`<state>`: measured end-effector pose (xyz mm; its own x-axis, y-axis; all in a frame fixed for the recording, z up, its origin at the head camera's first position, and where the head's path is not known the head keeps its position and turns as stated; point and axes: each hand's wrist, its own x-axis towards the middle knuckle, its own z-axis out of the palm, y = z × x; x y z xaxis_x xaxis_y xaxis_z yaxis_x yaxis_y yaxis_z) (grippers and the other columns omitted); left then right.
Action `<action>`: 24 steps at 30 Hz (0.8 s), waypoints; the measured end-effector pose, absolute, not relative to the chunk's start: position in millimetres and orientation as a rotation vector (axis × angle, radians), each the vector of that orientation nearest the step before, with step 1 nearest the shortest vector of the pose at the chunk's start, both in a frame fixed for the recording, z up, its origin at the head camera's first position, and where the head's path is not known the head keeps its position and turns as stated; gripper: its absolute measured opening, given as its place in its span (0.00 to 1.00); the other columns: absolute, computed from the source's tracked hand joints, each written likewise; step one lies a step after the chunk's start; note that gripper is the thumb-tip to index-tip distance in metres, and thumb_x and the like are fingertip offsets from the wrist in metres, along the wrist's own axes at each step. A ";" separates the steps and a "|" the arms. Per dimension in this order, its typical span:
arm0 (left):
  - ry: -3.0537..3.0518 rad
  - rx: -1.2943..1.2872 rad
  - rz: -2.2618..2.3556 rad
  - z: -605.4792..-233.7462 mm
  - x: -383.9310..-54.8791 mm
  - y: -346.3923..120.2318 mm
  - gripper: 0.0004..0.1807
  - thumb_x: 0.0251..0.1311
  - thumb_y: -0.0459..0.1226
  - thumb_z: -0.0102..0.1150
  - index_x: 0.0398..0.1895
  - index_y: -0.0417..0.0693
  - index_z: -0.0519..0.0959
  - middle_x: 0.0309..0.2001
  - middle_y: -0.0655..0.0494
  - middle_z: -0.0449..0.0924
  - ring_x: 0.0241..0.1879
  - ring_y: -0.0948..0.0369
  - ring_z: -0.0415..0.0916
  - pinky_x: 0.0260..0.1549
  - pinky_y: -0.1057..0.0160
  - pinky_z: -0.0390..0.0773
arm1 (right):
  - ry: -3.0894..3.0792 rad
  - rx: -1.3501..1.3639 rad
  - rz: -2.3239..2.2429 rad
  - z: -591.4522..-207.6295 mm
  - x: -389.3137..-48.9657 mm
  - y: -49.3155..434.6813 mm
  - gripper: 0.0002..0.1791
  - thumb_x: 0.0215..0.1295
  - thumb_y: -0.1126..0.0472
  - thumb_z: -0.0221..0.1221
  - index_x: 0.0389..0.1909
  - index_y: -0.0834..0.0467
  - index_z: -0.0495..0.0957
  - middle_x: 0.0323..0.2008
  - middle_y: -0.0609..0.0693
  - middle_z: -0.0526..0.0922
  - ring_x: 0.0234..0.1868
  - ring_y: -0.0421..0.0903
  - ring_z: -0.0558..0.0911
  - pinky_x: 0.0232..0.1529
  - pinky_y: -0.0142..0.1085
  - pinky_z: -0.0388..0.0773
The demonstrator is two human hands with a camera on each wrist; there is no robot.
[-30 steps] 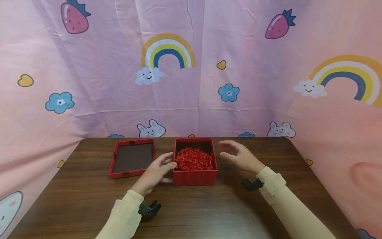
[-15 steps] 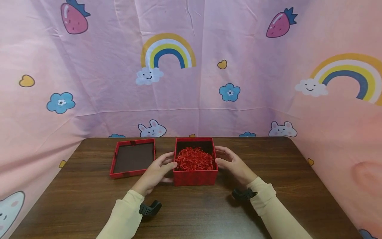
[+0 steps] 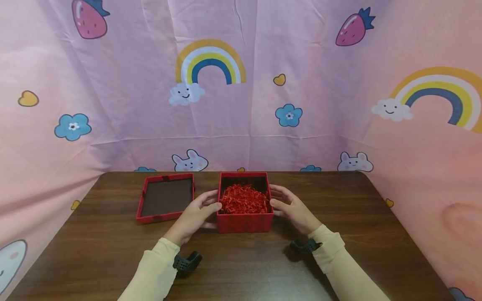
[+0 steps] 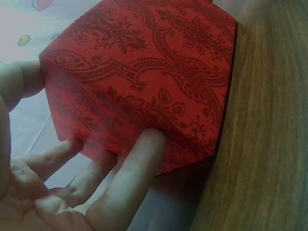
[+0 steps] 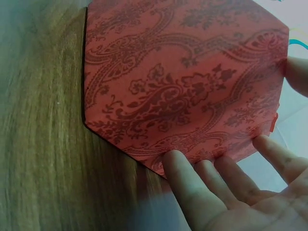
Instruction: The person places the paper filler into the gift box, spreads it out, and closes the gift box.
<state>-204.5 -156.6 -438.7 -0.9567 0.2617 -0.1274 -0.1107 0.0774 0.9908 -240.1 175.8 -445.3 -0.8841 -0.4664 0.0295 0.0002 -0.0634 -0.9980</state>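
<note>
A red patterned gift box (image 3: 244, 223), dark inside and lidless, stands on the table with red shredded paper (image 3: 244, 200) in it. My left hand (image 3: 196, 213) lies along its left side, thumb at the rim; in the left wrist view the fairly straight fingers (image 4: 139, 168) touch the patterned wall. On the opposite side my right hand (image 3: 295, 211) rests its spread, nearly straight fingers (image 5: 185, 173) against the wall, with the thumb at the rim near the front corner.
The red box lid (image 3: 167, 196) lies upturned left of the box, its dark inside showing, close to my left hand. A dark wooden table (image 3: 241, 267) bears everything. Behind and on both sides hangs a pink and purple printed cloth (image 3: 218, 121).
My right hand has moved left from beside the box until its fingers and thumb meet the right side. The left hand and the box keep their places.
</note>
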 end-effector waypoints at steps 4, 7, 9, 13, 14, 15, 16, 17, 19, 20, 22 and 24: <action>2.099 0.152 1.949 -435.7 -206.8 -158.0 0.38 0.72 0.48 0.62 0.80 0.51 0.60 0.76 0.37 0.60 0.72 0.38 0.66 0.45 0.46 0.87 | 1.878 -0.502 -2.028 -443.5 -240.8 175.3 0.35 0.77 0.59 0.59 0.79 0.59 0.58 0.76 0.67 0.60 0.70 0.59 0.73 0.62 0.50 0.80; 2.128 0.141 1.936 -435.6 -207.6 -163.0 0.37 0.73 0.50 0.61 0.79 0.54 0.60 0.76 0.38 0.61 0.72 0.39 0.65 0.46 0.47 0.87 | 1.878 -0.507 -2.024 -443.6 -241.5 173.5 0.35 0.76 0.59 0.59 0.79 0.59 0.58 0.76 0.67 0.61 0.70 0.59 0.73 0.62 0.49 0.80; 2.145 0.157 1.930 -435.6 -208.1 -168.4 0.36 0.74 0.51 0.59 0.80 0.53 0.59 0.75 0.38 0.62 0.72 0.38 0.65 0.47 0.47 0.87 | 1.881 -0.509 -2.017 -444.6 -241.6 172.9 0.35 0.76 0.59 0.59 0.78 0.59 0.59 0.75 0.67 0.62 0.70 0.60 0.73 0.62 0.49 0.80; 2.180 0.198 1.931 -430.6 -210.1 -182.2 0.37 0.76 0.49 0.56 0.81 0.51 0.56 0.75 0.35 0.61 0.73 0.38 0.64 0.50 0.47 0.86 | 1.877 -0.504 -2.009 -447.5 -241.8 173.6 0.35 0.76 0.59 0.60 0.78 0.59 0.59 0.75 0.66 0.62 0.70 0.60 0.73 0.62 0.49 0.80; 2.200 0.205 1.924 -427.6 -211.1 -186.7 0.37 0.76 0.49 0.56 0.82 0.51 0.55 0.75 0.35 0.61 0.73 0.38 0.63 0.50 0.48 0.86 | 1.875 -0.500 -2.010 -447.8 -241.9 173.8 0.35 0.76 0.59 0.60 0.78 0.59 0.59 0.75 0.66 0.62 0.70 0.60 0.73 0.62 0.49 0.80; 2.226 0.212 1.913 -423.9 -212.4 -192.1 0.38 0.76 0.49 0.56 0.82 0.51 0.54 0.75 0.35 0.60 0.73 0.39 0.63 0.50 0.49 0.86 | 1.876 -0.494 -2.010 -448.0 -242.0 173.9 0.35 0.76 0.59 0.60 0.78 0.59 0.59 0.76 0.66 0.62 0.70 0.59 0.74 0.62 0.49 0.80; 2.251 0.215 1.903 -419.5 -213.6 -198.0 0.39 0.76 0.49 0.56 0.83 0.51 0.52 0.75 0.35 0.60 0.73 0.38 0.63 0.51 0.49 0.86 | 1.878 -0.487 -2.010 -448.2 -242.1 174.1 0.35 0.76 0.58 0.60 0.78 0.58 0.60 0.76 0.66 0.62 0.70 0.59 0.74 0.62 0.49 0.80; 2.280 0.214 1.886 -414.4 -214.8 -204.6 0.40 0.76 0.50 0.57 0.83 0.52 0.51 0.75 0.35 0.60 0.73 0.39 0.62 0.51 0.49 0.85 | 1.878 -0.484 -2.010 -448.0 -242.2 174.2 0.35 0.75 0.58 0.61 0.78 0.58 0.60 0.76 0.66 0.62 0.69 0.59 0.74 0.62 0.49 0.80; 2.358 0.208 1.828 -403.0 -216.9 -219.9 0.43 0.76 0.51 0.56 0.84 0.52 0.47 0.75 0.35 0.59 0.73 0.39 0.62 0.52 0.50 0.85 | 1.881 -0.479 -2.012 -447.9 -242.3 174.9 0.35 0.75 0.58 0.61 0.78 0.58 0.60 0.76 0.66 0.62 0.69 0.60 0.74 0.62 0.49 0.80; 2.400 0.201 1.799 -397.6 -218.2 -228.5 0.44 0.75 0.52 0.56 0.85 0.53 0.46 0.75 0.35 0.59 0.72 0.39 0.63 0.51 0.50 0.85 | 1.881 -0.477 -2.015 -448.1 -242.6 175.4 0.36 0.75 0.58 0.62 0.78 0.59 0.60 0.76 0.66 0.62 0.69 0.60 0.74 0.62 0.49 0.80; 2.466 0.179 1.756 -388.0 -220.4 -247.5 0.47 0.75 0.54 0.56 0.85 0.52 0.43 0.75 0.34 0.59 0.72 0.38 0.63 0.51 0.52 0.86 | 1.880 -0.472 -2.020 -447.7 -242.2 176.0 0.36 0.75 0.58 0.62 0.78 0.59 0.60 0.75 0.66 0.62 0.70 0.60 0.73 0.62 0.50 0.80; 2.531 0.149 1.710 -381.8 -223.0 -268.0 0.48 0.75 0.55 0.54 0.85 0.50 0.39 0.75 0.32 0.58 0.71 0.38 0.63 0.51 0.52 0.86 | 1.883 -0.466 -2.022 -447.7 -242.0 177.1 0.36 0.75 0.58 0.62 0.78 0.59 0.60 0.76 0.66 0.62 0.70 0.60 0.73 0.62 0.50 0.79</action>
<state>-223.0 -268.0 -381.8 -0.9918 0.1266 -0.0144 0.0339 0.3710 0.9280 -242.0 177.1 -447.7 -0.8893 -0.4573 0.0094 0.0231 -0.0654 -0.9976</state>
